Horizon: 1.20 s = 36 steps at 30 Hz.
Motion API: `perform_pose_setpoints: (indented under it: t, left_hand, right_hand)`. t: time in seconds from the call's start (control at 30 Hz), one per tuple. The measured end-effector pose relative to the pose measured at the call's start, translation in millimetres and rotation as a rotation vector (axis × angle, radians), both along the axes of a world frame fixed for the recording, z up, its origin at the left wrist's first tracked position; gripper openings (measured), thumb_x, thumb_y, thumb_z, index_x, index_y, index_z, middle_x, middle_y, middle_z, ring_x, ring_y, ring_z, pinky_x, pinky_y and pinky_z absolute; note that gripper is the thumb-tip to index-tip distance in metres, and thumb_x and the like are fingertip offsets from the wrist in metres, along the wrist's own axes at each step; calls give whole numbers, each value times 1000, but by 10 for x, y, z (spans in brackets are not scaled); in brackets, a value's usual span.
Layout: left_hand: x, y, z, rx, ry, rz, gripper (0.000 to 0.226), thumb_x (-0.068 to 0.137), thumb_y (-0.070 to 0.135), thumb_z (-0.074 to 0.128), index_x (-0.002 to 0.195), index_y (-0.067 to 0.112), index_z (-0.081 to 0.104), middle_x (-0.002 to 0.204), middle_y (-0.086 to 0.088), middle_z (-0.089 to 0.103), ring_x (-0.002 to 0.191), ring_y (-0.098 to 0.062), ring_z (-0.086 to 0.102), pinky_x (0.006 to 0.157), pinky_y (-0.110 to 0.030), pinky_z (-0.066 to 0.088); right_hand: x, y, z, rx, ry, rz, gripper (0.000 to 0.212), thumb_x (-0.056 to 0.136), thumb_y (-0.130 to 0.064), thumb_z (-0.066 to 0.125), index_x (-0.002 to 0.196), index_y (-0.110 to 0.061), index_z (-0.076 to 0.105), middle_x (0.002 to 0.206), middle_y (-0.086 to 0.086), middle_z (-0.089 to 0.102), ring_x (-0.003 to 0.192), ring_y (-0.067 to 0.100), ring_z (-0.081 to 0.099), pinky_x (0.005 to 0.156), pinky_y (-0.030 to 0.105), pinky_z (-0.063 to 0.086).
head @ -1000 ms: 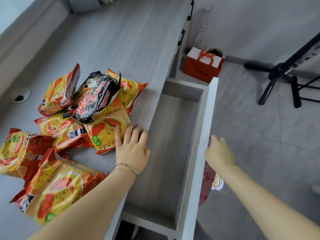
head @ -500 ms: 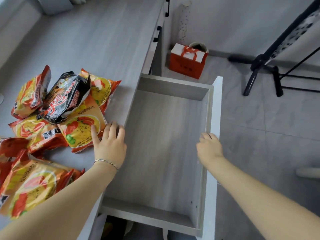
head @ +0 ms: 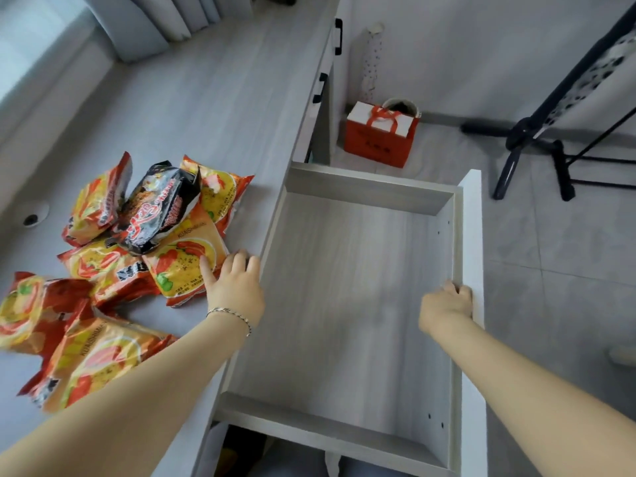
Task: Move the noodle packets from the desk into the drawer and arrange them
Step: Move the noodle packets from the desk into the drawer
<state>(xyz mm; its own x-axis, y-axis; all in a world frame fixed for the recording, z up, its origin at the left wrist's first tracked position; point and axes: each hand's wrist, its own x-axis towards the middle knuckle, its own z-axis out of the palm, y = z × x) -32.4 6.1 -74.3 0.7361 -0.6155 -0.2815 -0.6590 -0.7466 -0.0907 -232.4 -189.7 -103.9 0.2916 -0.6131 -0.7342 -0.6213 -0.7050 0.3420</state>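
Drawer: we see the drawer (head: pixel 344 287) pulled well out from the desk (head: pixel 206 98), its floor bare, no packet inside
Packets: the noodle packets (head: pixel 113 266) lie heaped on the desk left of the drawer; one black packet (head: pixel 156 210) rides on top of the orange ones, two more orange ones sit nearer us at the left edge
Left hand: our left hand (head: pixel 235 287) rests on the desk edge, fingers spread, thumb laid on the nearest orange packet (head: pixel 186 266); no grasp closed on it yet
Right hand: our right hand (head: pixel 445 304) is curled over the top of the drawer's white front panel (head: pixel 469 235), gripping it
Progress: we judge only the opening done; every packet is left to move and arrange
Next: likely the nearest orange packet goes first
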Motion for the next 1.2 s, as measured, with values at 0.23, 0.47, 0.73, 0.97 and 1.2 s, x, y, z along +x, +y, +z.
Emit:
perform_pose_setpoints:
  t: [0.23,0.47,0.73,0.97,1.2]
  left_hand:
    - [414,295,535,-560,20,24,23,81,9,51,96,3,67,92,-16,66,84,-39,62,78,-43,48]
    - [1118,655,743,-411,128,264,74,79,38,67,143,24,33,151,-6,30,137,-33,29,109,-48,33]
    - [1299,506,536,-309,280,334,84,84,29,64,149,30,11,159,-4,9,144,-37,5,113,-49,27]
    - [1166,492,399,-308,163,333,74,88,15,58,148,26,15,159,-10,7,141,-39,7,99,-50,43]
    - [1005,456,594,-408,-66,234,53,90,10,50,141,4,38,140,-22,46,123,-45,33,103,-48,29]
  right_hand:
    - [1136,586,673,143,-682,-70,36,91,-29,45,121,-11,55,127,11,59,118,30,55,98,37,40]
    - [2339,1564,794,401,-813,-178,103,72,-56,67,144,-4,15,141,17,34,131,33,36,102,43,39]
    - [2558,1832,534,457,-864,-388,113,62,-48,79,142,-6,11,135,15,49,120,34,53,91,42,47]
    - [2174,1423,630,521,-989,-420,73,58,-47,80,113,-16,44,112,2,61,101,23,61,81,38,53]
    - [1415,901,804,545,-1154,-487,61,59,-34,85,104,-21,46,106,-4,62,98,17,61,85,35,51]
